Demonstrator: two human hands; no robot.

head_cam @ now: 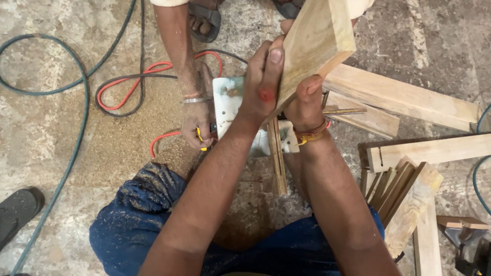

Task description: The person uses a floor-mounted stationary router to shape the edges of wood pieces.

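Rough concrete floor (419,46), dusted with sawdust, fills the view from above, and you crouch over it with your knees in dusty blue trousers (138,214) at the bottom edge. Loose timber lies to your right: two long pale planks (404,94), one flat batten (434,148) and a leaning bundle of thinner strips (399,189). Two hoses cross the floor on your left, one grey-green hose (76,138) in a wide loop and one red hose (123,82) in a tighter coil, with a black cable beside it.

You hold one thick wooden board (317,41) tilted on edge at the top centre. Your left hand (263,84) is clamped flat against its near face, fingers pointing up and thumb pressed on the wood. Your right hand (306,105) is closed around the board's lower edge from the other side; a woven band circles that wrist. The board's lower end meets a white power tool (230,105) on the floor.

One other person's hand (197,120), wearing a metal bangle, grips that tool from the far side, a yellow part showing under its fingers. That person's sandalled foot (204,20) shows above. One dark sandal (18,207) lies at the left edge.
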